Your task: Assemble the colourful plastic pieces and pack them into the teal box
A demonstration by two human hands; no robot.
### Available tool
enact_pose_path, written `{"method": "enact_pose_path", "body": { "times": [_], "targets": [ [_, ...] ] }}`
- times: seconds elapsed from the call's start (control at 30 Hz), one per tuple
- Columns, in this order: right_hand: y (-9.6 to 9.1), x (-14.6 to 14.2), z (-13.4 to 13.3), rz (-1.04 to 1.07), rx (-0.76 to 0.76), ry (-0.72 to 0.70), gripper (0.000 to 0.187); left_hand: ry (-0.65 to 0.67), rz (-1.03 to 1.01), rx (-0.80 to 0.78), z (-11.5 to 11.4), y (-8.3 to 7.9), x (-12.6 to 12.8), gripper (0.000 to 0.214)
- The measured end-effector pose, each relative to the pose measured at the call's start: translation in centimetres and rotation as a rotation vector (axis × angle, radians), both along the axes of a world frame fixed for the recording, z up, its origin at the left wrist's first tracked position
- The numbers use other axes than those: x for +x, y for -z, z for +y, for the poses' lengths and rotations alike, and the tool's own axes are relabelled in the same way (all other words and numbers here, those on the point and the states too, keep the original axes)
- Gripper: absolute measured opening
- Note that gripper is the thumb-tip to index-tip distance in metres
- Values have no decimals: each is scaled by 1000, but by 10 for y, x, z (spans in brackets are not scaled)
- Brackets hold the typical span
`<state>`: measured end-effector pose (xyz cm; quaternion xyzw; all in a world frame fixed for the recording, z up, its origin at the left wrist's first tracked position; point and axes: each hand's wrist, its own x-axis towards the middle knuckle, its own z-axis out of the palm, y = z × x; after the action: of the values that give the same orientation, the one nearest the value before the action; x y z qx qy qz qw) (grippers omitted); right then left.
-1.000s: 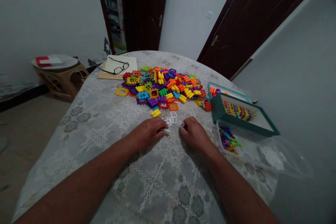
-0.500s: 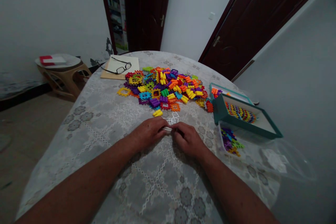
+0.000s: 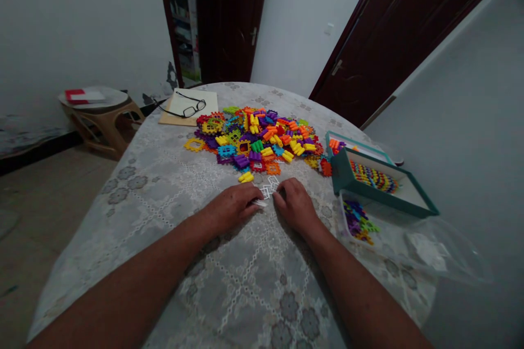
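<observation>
My left hand (image 3: pixel 234 206) rests on the table with its fingers curled, pinching a small white plastic piece (image 3: pixel 259 203) at its fingertips. My right hand (image 3: pixel 295 204) lies just to the right, fingers bent down onto the cloth beside a few loose white grid pieces (image 3: pixel 269 186). What the right fingers hold, if anything, is hidden. Beyond both hands spreads a pile of colourful plastic building pieces (image 3: pixel 257 139), with a single yellow piece (image 3: pixel 246 177) lying nearest to the left hand.
The round table wears a lace-patterned cloth (image 3: pixel 172 196). A teal box (image 3: pixel 379 182) with a printed lid stands at the right, a clear bag of pieces (image 3: pixel 360 221) before it. Glasses (image 3: pixel 186 107) lie on a notebook at the far edge. A stool (image 3: pixel 98 114) stands at the left.
My right hand moved left to meet the left hand, then drew back a little toward the white pieces. My left hand has stayed in place.
</observation>
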<state>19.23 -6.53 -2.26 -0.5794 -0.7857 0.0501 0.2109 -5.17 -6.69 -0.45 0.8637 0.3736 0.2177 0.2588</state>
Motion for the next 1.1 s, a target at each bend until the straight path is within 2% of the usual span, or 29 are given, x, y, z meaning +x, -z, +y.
{"method": "enact_pose_path", "body": {
  "times": [0.17,0.3,0.57,0.7,0.97,1.1],
  "targets": [
    [4,5,4,49,-19,-3,18,-26,-2,-1,0,0,0,21],
    [1,2,3,-4,-42,24,13,-50,-4,-4,-1,0,0,30],
    [-14,-8,-6,-250,-58,68,11,-53,-14,-19,-3,-3,1,33],
    [-19,-7,-9,-322,-60,27,9,-53,-32,-32,-4,-4,1,35],
    [-16,1,-17,-151,-80,-60,16,-59,-43,-32,-4,-4,1,36],
    [-15,2,-17,-29,-130,-81,5,-53,-69,-29,-3,2,1,36]
  ]
}}
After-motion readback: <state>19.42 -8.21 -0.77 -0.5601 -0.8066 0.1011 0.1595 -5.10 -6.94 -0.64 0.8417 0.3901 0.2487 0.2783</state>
